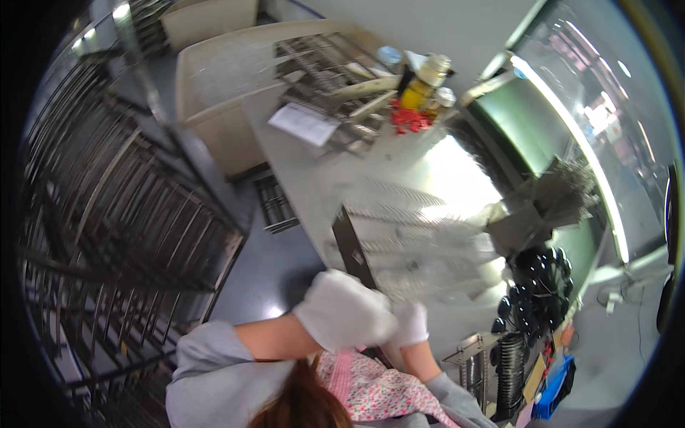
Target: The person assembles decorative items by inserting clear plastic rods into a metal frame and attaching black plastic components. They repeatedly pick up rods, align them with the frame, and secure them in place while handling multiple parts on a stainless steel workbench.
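Note:
My left hand [344, 308], in a white glove, is in front of my body at the near edge of the metal table. Its outline is compact and rounded, and the fingers look curled in. Close against it on the right, my right hand [410, 324], also white-gloved, looks closed too. Motion blur and the gloves hide whatever either hand holds. Just beyond both hands lies a metal rack [349, 246] with a dark side plate and rows of thin prongs, smeared by motion. A pink flowered apron [371, 389] shows below my hands.
Metal racks [135, 207] crowd the left. Beige tubs [235, 135] stand past the table's left edge. Farther back are a paper sheet [303, 124], a yellow bottle [421, 89] and small red pieces [409, 118]. Glossy black round parts [531, 285] hang together at right, near a blue bin [555, 389].

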Motion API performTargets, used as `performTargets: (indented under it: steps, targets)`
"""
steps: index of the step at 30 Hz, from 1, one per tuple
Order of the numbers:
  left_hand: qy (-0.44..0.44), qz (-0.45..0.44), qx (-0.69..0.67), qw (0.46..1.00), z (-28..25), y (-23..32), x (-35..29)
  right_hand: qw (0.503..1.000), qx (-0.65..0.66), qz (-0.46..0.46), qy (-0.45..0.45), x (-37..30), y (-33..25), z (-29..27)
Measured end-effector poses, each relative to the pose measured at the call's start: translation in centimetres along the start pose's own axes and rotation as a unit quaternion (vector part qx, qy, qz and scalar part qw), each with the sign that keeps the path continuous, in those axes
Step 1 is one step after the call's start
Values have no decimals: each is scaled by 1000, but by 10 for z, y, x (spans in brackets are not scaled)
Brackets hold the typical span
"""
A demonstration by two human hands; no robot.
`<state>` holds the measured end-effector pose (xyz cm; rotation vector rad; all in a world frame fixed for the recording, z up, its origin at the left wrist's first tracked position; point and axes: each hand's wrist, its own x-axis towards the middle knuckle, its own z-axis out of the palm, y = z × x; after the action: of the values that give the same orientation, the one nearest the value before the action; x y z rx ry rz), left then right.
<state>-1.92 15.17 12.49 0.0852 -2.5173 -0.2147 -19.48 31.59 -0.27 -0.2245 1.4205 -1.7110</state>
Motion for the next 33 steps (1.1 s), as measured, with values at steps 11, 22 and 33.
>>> performTargets:
  steps: [11, 22, 33]
  targets:
    - [131, -82, 40, 987, -47, 7, -115, 737, -472, -483, 27, -13, -106, 136]
    - [-28, -530, 79, 844, -57, -71, -239, 512, -650, -536, -166, -31, -67, 228]
    - [-93, -685, 107, 715, -36, -215, -370, 458, -810, -331, -155, -6, -52, 91]
